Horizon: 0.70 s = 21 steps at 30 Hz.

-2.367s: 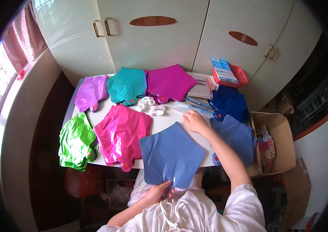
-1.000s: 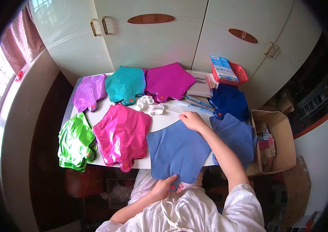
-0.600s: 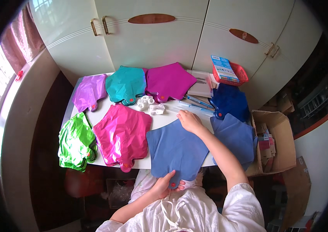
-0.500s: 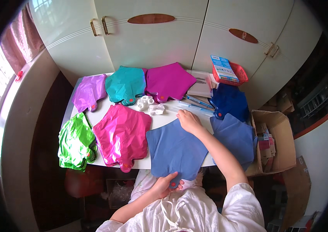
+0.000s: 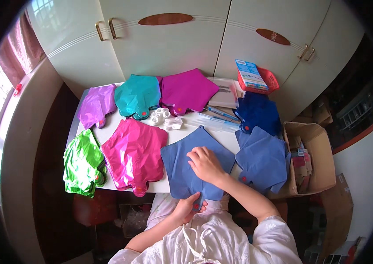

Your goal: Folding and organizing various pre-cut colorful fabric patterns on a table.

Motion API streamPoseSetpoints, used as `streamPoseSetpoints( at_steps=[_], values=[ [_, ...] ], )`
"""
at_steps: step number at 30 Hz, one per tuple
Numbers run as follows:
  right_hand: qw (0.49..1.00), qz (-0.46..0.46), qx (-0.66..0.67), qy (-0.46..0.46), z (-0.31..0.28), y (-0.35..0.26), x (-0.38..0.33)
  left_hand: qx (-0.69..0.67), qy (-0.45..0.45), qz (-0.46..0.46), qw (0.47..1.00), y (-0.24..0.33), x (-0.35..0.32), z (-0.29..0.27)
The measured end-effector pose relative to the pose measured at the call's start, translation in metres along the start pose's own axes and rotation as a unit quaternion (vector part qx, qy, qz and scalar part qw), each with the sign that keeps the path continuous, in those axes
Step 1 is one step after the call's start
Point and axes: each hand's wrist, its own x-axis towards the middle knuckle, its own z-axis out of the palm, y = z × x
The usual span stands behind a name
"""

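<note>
A flat blue star-shaped foil balloon (image 5: 180,169) lies in front of me, its near end over the table edge. My left hand (image 5: 189,207) grips its rounded tab, which has a red mark, with the thumb on top. Above the middle of this balloon is my right hand (image 5: 206,165), fingers curled in and knuckles up; whatever is between its fingertips is hidden. A similar blue foil balloon (image 5: 263,156) lies to the right, and a pile of pink foil balloons (image 5: 136,152) to the left.
Around lie green (image 5: 83,163), lilac (image 5: 97,105), teal (image 5: 138,94), purple (image 5: 188,90) and dark blue foil balloons (image 5: 261,114). White rolls (image 5: 159,115) and pen-like blue items (image 5: 219,115) sit mid-table. A red basket (image 5: 269,81) stands far right, beyond an open cardboard box (image 5: 321,149).
My right hand has left the balloon's far tip and come nearer, over its middle. The left hand stays on the tab. The view has shifted slightly.
</note>
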Motion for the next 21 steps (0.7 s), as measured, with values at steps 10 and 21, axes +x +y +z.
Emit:
streamPoseSetpoints(
  at_steps=[10,21],
  values=[
    [0.997,0.04,-0.059,0.017,0.007,0.018,0.0,0.007,-0.004,-0.001,1.0,-0.001,0.003,-0.002],
    [0.997,0.034,-0.073,0.012,0.008,0.019,-0.003,0.216,0.063,0.272,0.936,0.055,-0.017,-0.02]
  ],
)
